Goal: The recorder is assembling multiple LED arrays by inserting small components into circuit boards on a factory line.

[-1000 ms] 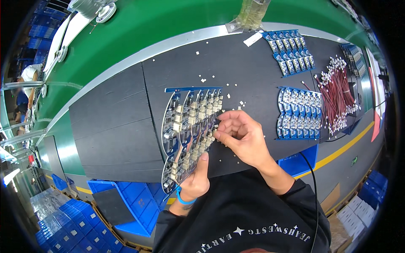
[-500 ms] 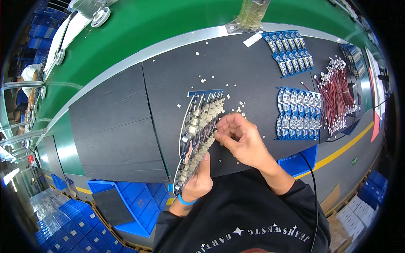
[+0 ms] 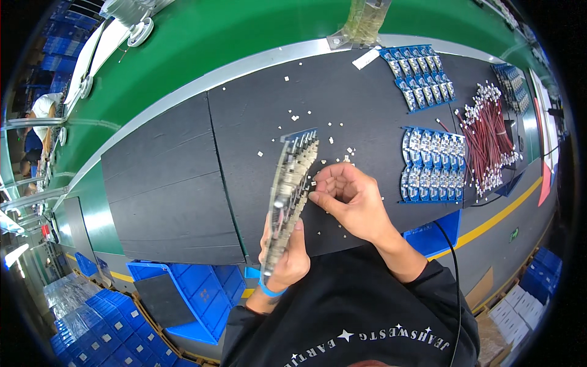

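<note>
My left hand (image 3: 286, 260) grips the near end of a long blue circuit-board panel (image 3: 292, 183) fitted with rows of pale components. The panel is tipped up almost on edge above the black mat (image 3: 244, 122), so I see it nearly side-on. My right hand (image 3: 350, 199) is just right of the panel. Its fingers are curled and its fingertips touch the components at the panel's middle. I cannot tell whether it pinches a small part. Small white parts (image 3: 333, 142) lie scattered on the mat around the panel.
Two more blue board panels (image 3: 431, 165) (image 3: 419, 76) lie on the mat to the right. A bundle of red wires with white plugs (image 3: 486, 137) sits beyond them. A green conveyor (image 3: 257, 30) runs along the far side. Blue bins (image 3: 202, 293) stand below the near edge.
The panel has turned from lying nearly flat with its face up to standing almost on edge. My left hand rotated it while my right hand stayed at its middle.
</note>
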Available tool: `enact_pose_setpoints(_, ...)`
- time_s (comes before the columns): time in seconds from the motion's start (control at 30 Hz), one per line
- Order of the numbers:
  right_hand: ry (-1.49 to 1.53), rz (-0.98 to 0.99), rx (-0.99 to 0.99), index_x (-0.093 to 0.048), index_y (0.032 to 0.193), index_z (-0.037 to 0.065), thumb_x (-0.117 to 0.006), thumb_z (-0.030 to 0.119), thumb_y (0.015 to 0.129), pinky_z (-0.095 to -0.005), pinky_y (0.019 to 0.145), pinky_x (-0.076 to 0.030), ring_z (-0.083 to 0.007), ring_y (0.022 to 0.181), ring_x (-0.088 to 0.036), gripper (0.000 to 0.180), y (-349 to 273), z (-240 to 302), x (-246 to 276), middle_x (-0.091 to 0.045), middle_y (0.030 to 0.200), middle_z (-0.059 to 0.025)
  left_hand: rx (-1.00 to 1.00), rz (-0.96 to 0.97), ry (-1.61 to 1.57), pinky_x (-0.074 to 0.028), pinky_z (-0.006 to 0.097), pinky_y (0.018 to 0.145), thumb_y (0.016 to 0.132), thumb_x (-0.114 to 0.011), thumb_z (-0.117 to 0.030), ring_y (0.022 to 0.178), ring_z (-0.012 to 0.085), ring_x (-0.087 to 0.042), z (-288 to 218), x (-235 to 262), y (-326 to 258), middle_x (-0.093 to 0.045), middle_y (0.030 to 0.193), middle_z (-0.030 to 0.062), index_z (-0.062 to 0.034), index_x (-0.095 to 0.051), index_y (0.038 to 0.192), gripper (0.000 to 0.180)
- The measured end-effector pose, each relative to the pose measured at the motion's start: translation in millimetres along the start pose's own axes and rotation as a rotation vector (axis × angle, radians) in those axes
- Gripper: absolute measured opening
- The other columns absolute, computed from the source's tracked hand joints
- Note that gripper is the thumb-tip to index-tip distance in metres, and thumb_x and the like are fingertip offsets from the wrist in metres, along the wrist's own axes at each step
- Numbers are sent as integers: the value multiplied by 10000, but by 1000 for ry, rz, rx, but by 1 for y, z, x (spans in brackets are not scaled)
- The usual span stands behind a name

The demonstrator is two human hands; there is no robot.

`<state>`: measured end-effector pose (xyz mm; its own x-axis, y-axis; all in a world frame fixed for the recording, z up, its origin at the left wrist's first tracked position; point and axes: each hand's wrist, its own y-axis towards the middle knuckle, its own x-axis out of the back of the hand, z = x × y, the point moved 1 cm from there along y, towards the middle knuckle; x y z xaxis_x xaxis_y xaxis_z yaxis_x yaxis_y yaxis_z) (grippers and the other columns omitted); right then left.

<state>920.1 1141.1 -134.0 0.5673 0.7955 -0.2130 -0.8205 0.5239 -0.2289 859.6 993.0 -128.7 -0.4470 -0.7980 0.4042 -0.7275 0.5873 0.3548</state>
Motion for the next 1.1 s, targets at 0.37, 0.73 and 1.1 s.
enact_pose_setpoints(0.37,179,25,70,-510,1125,-12,-637,-42,841,-214,725,-504,-82,819,-610,313,-4,6,-13,-622,901,-47,125,66,-74,-495,377,811,854,-549,79,917,370,-630,-5,-1,5,-601,1072,260,98,-541,1103,250)
enact_pose_setpoints(0.73,98,-27,92,-523,1110,-15,-663,-42,816,-204,678,-483,-64,776,-584,327,1,5,-12,-611,881,-42,6,-21,-152,-479,393,866,841,-543,107,982,383,-616,-1,-8,9,-588,1123,273,98,-539,1120,280)
enact_pose_setpoints(1.1,188,34,80,-506,1133,-19,-647,-60,828,-211,692,-496,-83,785,-604,339,-5,15,-20,-615,880,-50,18,-33,-118,-476,406,880,847,-502,135,1030,396,-605,-5,-12,14,-576,1153,277,112,-530,1155,310)
